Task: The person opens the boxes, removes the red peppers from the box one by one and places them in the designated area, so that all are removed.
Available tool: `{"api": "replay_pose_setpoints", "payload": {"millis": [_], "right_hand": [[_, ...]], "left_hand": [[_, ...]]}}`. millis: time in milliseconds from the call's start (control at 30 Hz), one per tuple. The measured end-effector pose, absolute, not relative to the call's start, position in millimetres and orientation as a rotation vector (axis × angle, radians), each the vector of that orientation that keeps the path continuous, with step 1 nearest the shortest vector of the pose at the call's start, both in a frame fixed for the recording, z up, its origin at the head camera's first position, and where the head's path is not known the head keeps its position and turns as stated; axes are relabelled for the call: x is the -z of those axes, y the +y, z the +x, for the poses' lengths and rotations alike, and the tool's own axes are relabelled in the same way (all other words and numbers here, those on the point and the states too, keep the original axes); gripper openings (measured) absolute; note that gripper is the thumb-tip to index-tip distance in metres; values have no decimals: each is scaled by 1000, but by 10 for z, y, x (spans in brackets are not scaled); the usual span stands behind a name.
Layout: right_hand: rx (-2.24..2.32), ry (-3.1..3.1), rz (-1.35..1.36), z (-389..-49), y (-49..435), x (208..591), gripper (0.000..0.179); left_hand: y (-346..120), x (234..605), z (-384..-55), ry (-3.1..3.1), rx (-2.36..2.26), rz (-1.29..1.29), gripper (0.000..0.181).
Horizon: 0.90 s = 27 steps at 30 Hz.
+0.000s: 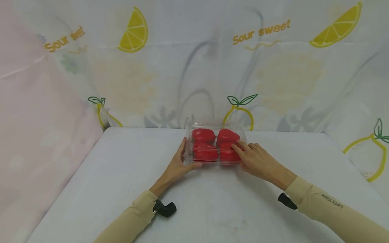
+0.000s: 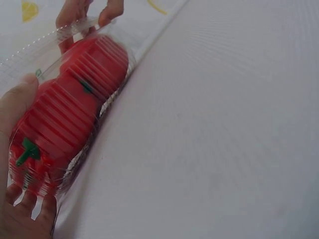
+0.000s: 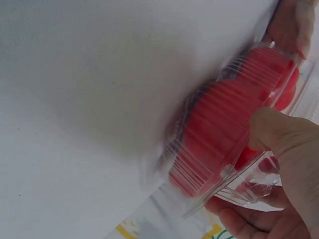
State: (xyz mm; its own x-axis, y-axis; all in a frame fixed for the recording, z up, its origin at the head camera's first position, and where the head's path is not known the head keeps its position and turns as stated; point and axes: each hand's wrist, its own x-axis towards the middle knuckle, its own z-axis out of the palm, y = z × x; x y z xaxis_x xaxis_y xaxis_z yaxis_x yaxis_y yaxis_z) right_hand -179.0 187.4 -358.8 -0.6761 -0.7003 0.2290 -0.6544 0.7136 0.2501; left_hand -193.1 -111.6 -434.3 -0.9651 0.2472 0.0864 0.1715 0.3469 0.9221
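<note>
Clear plastic box (image 1: 218,126) sits by the far edge of the table (image 1: 121,182), roughly mid-width, w/ both hands on it: left hand (image 1: 177,166) grips the left end, thumb along the front; right hand (image 1: 256,160) holds the right end, thumb and fingers about the rim. Inside, 4 red peppers (image 1: 205,152), two rows of two, at least one w/ a green stem (image 2: 28,151); can't tell if real or fake. Walls look thin, ribbed, prob. light, flexy and a bit slippery, so squeezing hard may buckle 'em; ends, supported low, seem the best hold. Can't tell if the lid's latched.
</note>
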Motion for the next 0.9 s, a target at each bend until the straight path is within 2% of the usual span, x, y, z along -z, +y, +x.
{"api": "replay_pose_setpoints", "payload": {"millis": [900], "right_hand": [[210,-2619,1097,-1779,1901,3590,70]], "left_hand": [[-1102,4349,-1944,2490,-1745,421,113]]}}
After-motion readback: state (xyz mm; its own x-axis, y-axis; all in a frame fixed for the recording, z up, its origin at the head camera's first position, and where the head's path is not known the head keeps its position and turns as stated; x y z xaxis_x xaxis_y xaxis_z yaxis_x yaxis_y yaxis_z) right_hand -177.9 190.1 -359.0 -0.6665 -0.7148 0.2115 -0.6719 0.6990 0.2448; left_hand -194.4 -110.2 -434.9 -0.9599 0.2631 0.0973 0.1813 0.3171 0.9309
